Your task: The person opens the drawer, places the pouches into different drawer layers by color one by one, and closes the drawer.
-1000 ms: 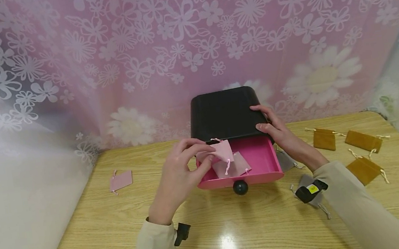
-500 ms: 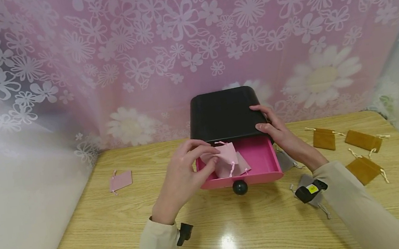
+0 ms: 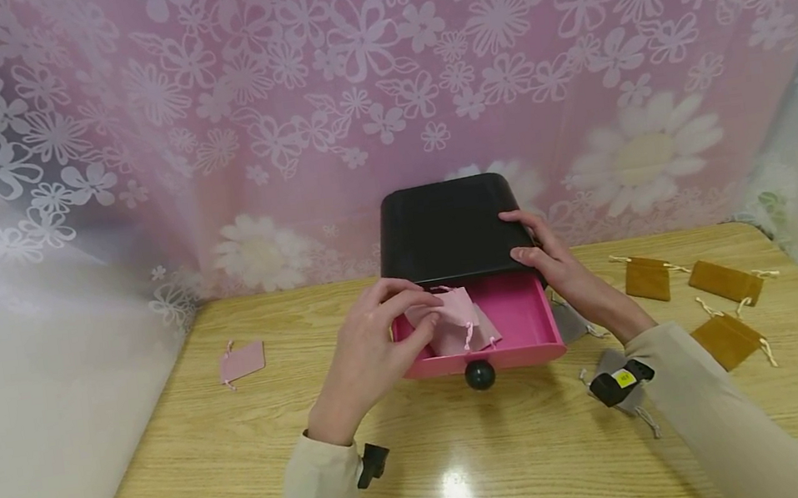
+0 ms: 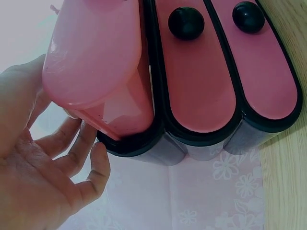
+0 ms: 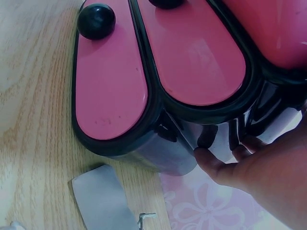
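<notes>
A pale pink pouch (image 3: 460, 308) is pinched between the thumb and forefinger of the left hand (image 3: 373, 341), over the left part of the pulled-out top drawer (image 3: 526, 312); the other fingers are spread apart beside the drawer's wall. By its edge the pouch is held, probably so that its soft cloth can hang free. Beneath it a second pouch (image 3: 488, 330) is partly seen on the drawer floor — whether the two are touching cannot be told.

The right hand (image 3: 555, 262) is laid over the right edge of the black cabinet (image 3: 453, 229), its fingers apart and pressed to the top and side, seemingly so that the cabinet is braced. The middle drawer (image 4: 201, 86) and the bottom drawer (image 4: 264, 67) are closed.

On the wooden table (image 3: 202, 477), a mauve pouch (image 3: 245, 360) is set apart at the left, while grey pouches (image 3: 612, 360) and three brown pouches (image 3: 727, 281) are found at the right — grouped by colour, it would seem, with the brown ones farther out.
</notes>
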A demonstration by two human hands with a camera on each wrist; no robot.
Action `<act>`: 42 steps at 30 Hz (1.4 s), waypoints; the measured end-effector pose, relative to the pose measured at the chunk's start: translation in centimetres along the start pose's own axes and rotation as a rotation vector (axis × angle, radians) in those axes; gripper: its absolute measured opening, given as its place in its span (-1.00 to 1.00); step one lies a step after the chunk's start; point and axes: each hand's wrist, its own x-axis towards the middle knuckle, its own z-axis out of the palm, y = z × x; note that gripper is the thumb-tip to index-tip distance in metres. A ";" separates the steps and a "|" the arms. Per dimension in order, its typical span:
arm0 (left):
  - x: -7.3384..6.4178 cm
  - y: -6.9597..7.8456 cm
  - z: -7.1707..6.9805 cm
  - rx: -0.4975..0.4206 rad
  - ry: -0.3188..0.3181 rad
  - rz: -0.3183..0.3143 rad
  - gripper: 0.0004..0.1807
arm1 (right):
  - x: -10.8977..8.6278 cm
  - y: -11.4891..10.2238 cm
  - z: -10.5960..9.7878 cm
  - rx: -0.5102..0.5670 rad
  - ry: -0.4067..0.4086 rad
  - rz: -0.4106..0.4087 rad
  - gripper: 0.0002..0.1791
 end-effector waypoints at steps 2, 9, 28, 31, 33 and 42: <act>0.0 0.0 0.1 0.008 0.002 -0.003 -0.84 | 0.0 0.0 0.0 -0.004 -0.001 0.002 -0.40; 0.1 -0.1 0.1 0.013 -0.018 -0.015 -0.81 | 0.0 0.0 0.0 -0.012 -0.001 0.006 -0.39; -0.4 -0.2 -0.7 -0.062 0.005 -0.033 -0.80 | -0.3 0.0 -0.1 -0.053 0.002 0.020 -0.37; -0.5 -0.3 -0.9 -0.071 0.026 -0.027 -0.79 | -0.4 0.0 -0.1 -0.052 0.000 0.021 -0.37; -0.6 -0.3 -1.0 -0.084 0.039 -0.025 -0.80 | -0.4 0.0 -0.1 -0.044 0.000 0.019 -0.37; -0.7 -0.6 -1.6 -0.135 0.082 0.000 -0.78 | -0.3 0.0 0.0 -0.045 -0.001 0.007 -0.37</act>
